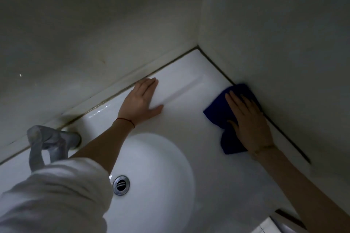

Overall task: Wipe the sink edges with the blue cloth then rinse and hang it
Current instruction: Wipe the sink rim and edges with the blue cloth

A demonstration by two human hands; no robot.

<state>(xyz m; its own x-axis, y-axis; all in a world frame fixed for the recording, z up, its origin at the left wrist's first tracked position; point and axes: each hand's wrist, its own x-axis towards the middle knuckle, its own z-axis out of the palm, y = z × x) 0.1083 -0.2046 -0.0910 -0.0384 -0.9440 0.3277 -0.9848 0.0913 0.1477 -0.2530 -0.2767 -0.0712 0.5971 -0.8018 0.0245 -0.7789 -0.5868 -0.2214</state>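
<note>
1 blue cloth (pixel 230 111) | 2 hands flat: right hand (pixel 250 126), left hand (pixel 141 100)

My right hand (pixel 250 125) presses flat on the blue cloth (pixel 230 119) at the sink (pixel 189 119) edge, just beside the side wall (pixel 284 43). My left hand (pixel 141 101) rests flat on the rear rim, near the back wall. The round basin's drain (pixel 121 185) lies below my left forearm.

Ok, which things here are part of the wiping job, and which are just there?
In the job:
blue cloth, flat under the right hand
sink edge beside the wall
left hand, braced flat on the back edge

Just there:
tap
drain
</note>
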